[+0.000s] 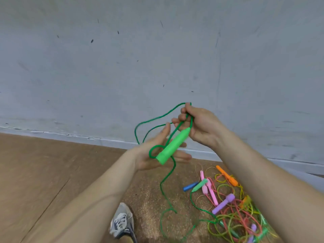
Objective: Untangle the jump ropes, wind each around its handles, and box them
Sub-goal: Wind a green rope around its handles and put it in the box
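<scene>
Currently: your right hand (198, 125) pinches green rope (150, 152) above green handle (172, 146); left hand (154, 155) open beneath. Cord judged limp, light, snag-prone; handle rigid, so grip there, centre frame.

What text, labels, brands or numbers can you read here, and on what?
No readable text anywhere in view.
Green handle and rope: plain, no print.
Pile of handles on the floor: no markings visible.
Shoe: any logo is too blurred to read.
Wall: scuff marks only, no writing.
</scene>
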